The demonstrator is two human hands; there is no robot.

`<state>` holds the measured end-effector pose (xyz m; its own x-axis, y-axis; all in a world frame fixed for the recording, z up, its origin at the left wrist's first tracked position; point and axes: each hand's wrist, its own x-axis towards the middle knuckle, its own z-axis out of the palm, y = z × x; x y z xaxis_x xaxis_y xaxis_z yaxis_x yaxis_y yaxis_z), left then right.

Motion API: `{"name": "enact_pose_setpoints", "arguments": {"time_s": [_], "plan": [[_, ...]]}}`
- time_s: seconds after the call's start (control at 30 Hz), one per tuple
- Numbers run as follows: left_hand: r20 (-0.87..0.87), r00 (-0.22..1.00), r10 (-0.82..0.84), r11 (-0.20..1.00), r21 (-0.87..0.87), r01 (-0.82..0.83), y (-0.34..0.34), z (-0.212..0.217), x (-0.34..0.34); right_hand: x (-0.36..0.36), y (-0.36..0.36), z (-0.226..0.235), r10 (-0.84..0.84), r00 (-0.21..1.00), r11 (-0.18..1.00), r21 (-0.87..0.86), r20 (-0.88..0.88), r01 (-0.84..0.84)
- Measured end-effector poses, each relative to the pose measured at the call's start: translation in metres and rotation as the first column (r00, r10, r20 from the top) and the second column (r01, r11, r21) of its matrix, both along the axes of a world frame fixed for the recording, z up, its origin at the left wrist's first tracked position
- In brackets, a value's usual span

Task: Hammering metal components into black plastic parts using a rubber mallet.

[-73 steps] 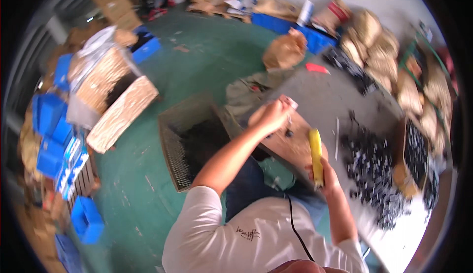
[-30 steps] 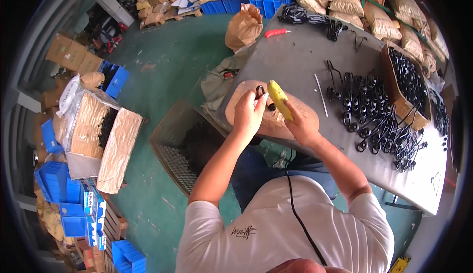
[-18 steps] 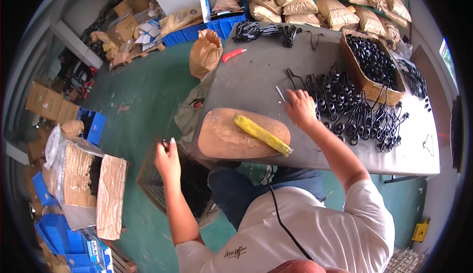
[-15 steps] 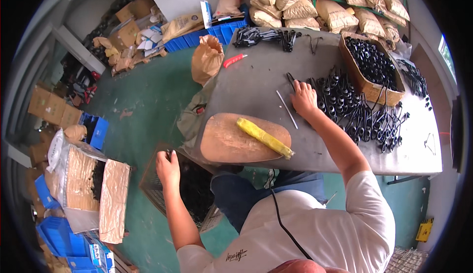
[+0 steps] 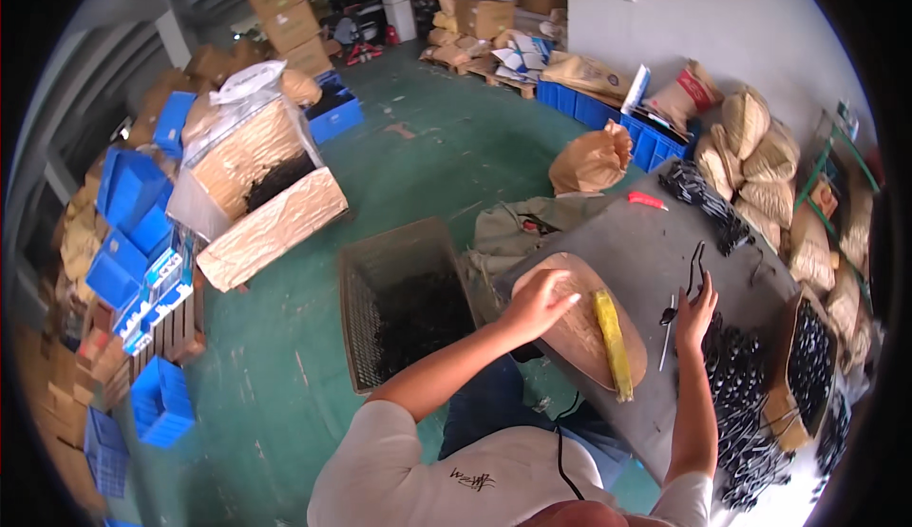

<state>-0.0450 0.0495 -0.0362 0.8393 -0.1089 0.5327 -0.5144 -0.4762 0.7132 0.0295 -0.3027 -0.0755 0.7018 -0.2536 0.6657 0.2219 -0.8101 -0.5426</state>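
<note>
My right hand [image 5: 697,316] is over the grey table, its fingers closed on a thin black looped piece [image 5: 697,263]. A small dark end [image 5: 668,315] shows beside those fingers, by a slim white stick [image 5: 665,342]. My left hand [image 5: 538,310] is over the near-left part of a rounded brown board [image 5: 573,354], fingers bent together; whatever they may hold is hidden. On that board lies a yellow wrapped bar [image 5: 613,346]. Many black looped pieces [image 5: 746,413] are heaped to the right of my right hand.
A mesh crate [image 5: 353,323] of black parts stands on the floor left of the table [image 5: 608,232]. A box [image 5: 787,408] of black parts sits at the table's right. A red cutter [image 5: 647,201] and more black pieces [image 5: 698,190] lie farther back.
The view has swung left. My left hand has come from the crate to over the board. My right hand has left the heap's edge and lifted a black looped piece.
</note>
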Motion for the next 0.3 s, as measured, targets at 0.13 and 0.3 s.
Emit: {"name": "enact_pose_setpoints", "arguments": {"time_s": [0.13, 0.3], "plan": [[-0.078, 0.984, -0.159, 0.975, -0.170, 0.144, -0.048, 0.011, 0.011, -0.060, 0.084, 0.050, 0.382, 0.921, 0.916, -0.164, 0.076, -0.366], [-0.298, 0.870, -0.392, 0.861, -0.453, 0.233, -0.079, 0.038, 0.018, -0.111, 0.118, 0.050, 0.503, 0.838, 0.848, -0.067, -0.214, -0.526]]}}
